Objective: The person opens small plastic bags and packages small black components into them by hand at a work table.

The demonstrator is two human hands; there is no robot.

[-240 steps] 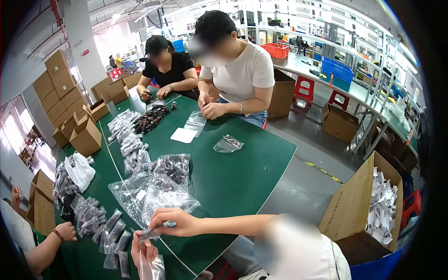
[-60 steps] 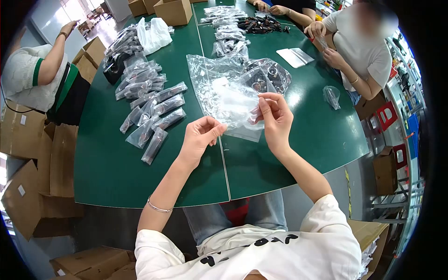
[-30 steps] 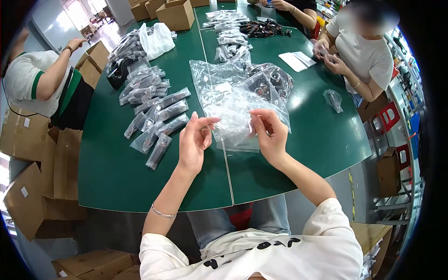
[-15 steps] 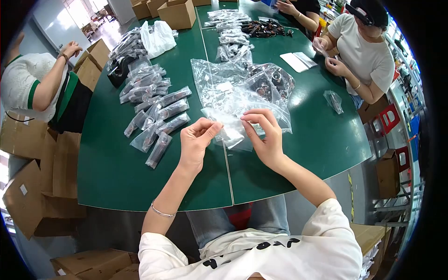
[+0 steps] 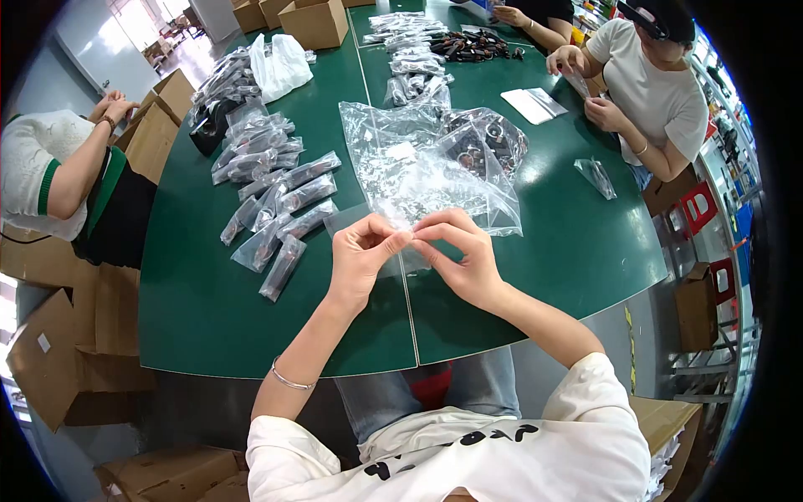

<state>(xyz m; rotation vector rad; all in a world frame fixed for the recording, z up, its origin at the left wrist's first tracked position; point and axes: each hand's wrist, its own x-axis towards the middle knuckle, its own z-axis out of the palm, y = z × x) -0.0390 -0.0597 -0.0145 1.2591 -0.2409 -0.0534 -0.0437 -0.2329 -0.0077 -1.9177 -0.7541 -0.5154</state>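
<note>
My left hand (image 5: 361, 255) pinches a small clear plastic bag (image 5: 347, 219) near the table's front middle. Its fingertips touch those of my right hand (image 5: 462, 255), which is pinched on the same bag's edge. Just beyond my hands lies a large clear plastic bag (image 5: 381, 151) on the green table (image 5: 226, 326), with dark small parts (image 5: 489, 142) in its right part. To the left of my hands are several filled, wrapped packets (image 5: 308, 194) in a loose pile. What the small bag holds, if anything, I cannot make out.
A white plastic bag (image 5: 280, 67), dark parts (image 5: 473, 46) and white sheets (image 5: 534, 106) lie farther back. One clear packet (image 5: 595, 178) is at the right. Co-workers (image 5: 657, 92) sit at the right; another person (image 5: 63, 171) stands left. Cardboard boxes (image 5: 314, 23) stand behind and at the left.
My hands have come together from apart, and the small bag now extends left behind my left hand. The person at the left has lowered their hands. The right co-worker's hands have moved apart.
</note>
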